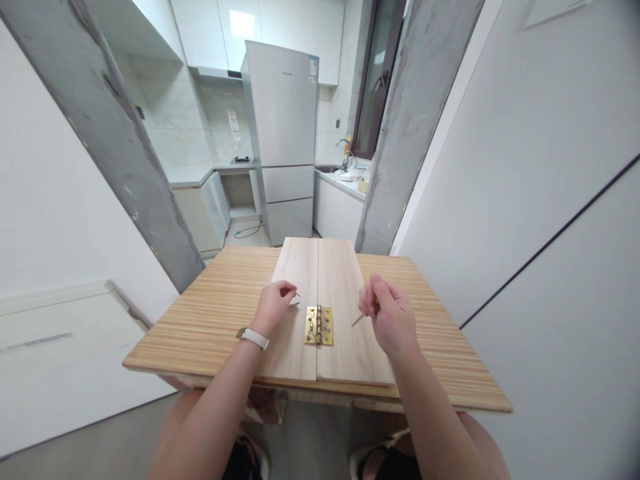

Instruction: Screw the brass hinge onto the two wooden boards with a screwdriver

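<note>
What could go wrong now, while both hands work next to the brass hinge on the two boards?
1. The left hand pinches a tiny screw; it may slip and roll off the table.
2. The right hand holds a thin tool aimed at the hinge; a slip could scratch the boards.
3. Nothing visibly clamps the boards, so they might shift.

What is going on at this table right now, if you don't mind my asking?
A person sits at a wooden table with two pale boards laid side by side, a brass hinge lying across their seam. The left hand pinches something small and thin, apparently a screw, just left of the hinge. The right hand grips a slim tool, likely a small screwdriver, its tip pointing toward the hinge without touching it.
</note>
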### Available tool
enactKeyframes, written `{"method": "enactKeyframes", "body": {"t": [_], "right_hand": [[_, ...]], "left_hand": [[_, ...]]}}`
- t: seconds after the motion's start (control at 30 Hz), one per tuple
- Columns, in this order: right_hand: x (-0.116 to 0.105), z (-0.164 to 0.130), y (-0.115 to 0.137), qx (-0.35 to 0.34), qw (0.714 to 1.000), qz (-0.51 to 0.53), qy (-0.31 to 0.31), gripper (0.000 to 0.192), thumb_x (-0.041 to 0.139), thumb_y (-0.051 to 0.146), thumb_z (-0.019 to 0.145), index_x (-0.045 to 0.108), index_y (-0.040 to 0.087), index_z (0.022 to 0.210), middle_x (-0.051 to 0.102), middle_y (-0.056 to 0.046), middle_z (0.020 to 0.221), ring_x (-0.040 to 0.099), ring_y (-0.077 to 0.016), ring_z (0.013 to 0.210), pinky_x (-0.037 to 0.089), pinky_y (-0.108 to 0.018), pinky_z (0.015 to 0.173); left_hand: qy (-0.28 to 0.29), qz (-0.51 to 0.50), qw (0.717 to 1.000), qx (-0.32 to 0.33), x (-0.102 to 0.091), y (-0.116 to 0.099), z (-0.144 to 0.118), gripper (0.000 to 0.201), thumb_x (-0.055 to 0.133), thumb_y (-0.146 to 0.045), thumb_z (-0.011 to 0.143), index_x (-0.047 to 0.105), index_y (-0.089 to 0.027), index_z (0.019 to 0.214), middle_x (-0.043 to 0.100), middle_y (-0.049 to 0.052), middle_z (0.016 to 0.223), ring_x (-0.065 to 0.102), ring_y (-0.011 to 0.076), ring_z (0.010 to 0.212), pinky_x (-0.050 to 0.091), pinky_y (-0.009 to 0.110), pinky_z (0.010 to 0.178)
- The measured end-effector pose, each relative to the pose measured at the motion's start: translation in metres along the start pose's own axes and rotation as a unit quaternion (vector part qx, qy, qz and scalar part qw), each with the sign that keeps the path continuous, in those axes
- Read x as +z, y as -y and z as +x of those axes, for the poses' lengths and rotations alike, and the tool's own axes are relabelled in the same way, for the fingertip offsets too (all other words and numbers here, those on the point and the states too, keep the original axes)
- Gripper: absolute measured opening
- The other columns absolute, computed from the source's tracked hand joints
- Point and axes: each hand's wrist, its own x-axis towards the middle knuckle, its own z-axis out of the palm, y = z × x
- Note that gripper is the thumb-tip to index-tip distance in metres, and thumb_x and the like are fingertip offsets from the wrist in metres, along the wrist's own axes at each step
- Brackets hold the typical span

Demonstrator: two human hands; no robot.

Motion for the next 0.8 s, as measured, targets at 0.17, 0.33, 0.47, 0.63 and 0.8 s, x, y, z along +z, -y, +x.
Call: {"method": "enactKeyframes", "body": {"t": [0.17, 0.33, 0.47, 0.63, 0.8], "right_hand": [[-0.013, -0.02, -0.008, 0.011, 0.998, 0.03, -0.06, 0.051, 0.062, 0.049, 0.099, 0.049, 0.021, 0.057, 0.036, 0.004, 0.05, 0.032, -0.0124, 0.049, 0.025, -0.032, 0.05], [-0.012, -0.026, -0.013, 0.011, 0.995, 0.049, -0.088, 0.052, 0.062, 0.047, 0.099, 0.049, 0.021, 0.056, 0.036, 0.003, 0.05, 0.033, -0.013, 0.049, 0.025, -0.032, 0.05], [-0.002, -0.023, -0.016, 0.004, 0.993, 0.072, -0.093, 0.051, 0.063, 0.046, 0.099, 0.048, 0.021, 0.057, 0.036, 0.003, 0.052, 0.033, -0.0124, 0.05, 0.026, -0.031, 0.05], [0.025, -0.01, -0.024, 0.003, 0.995, 0.078, -0.068, 0.052, 0.062, 0.048, 0.099, 0.047, 0.021, 0.058, 0.036, 0.004, 0.051, 0.032, -0.0114, 0.048, 0.024, -0.03, 0.048], [0.055, 0.014, -0.038, 0.012, 0.997, 0.04, -0.06, 0.051, 0.061, 0.055, 0.096, 0.045, 0.022, 0.06, 0.039, 0.005, 0.052, 0.033, -0.0106, 0.046, 0.023, -0.029, 0.045]], "left_hand": [[0.01, 0.074, 0.997, 0.003, -0.008, 0.017, -0.004, 0.011, 0.065, -0.023, 0.086, 0.075, -0.018, 0.085, 0.079, 0.007, 0.087, 0.071, 0.0211, 0.081, 0.053, 0.033, 0.077], [0.034, 0.074, 0.997, 0.012, -0.009, 0.018, -0.01, 0.012, 0.064, -0.024, 0.086, 0.074, -0.019, 0.084, 0.078, 0.006, 0.086, 0.07, 0.0207, 0.08, 0.051, 0.032, 0.075], [0.057, 0.072, 0.995, 0.024, -0.013, 0.015, -0.014, 0.012, 0.065, -0.026, 0.087, 0.075, -0.019, 0.085, 0.077, 0.006, 0.087, 0.069, 0.021, 0.081, 0.051, 0.032, 0.076], [0.031, 0.082, 0.996, 0.031, -0.021, 0.008, -0.029, 0.017, 0.064, -0.028, 0.089, 0.075, -0.019, 0.097, 0.076, 0.009, 0.1, 0.069, 0.0225, 0.09, 0.053, 0.034, 0.082], [0.022, 0.06, 0.998, 0.012, -0.029, 0.0, -0.061, 0.021, 0.057, -0.03, 0.095, 0.074, -0.02, 0.104, 0.074, 0.009, 0.103, 0.069, 0.0219, 0.092, 0.054, 0.035, 0.084]]}}
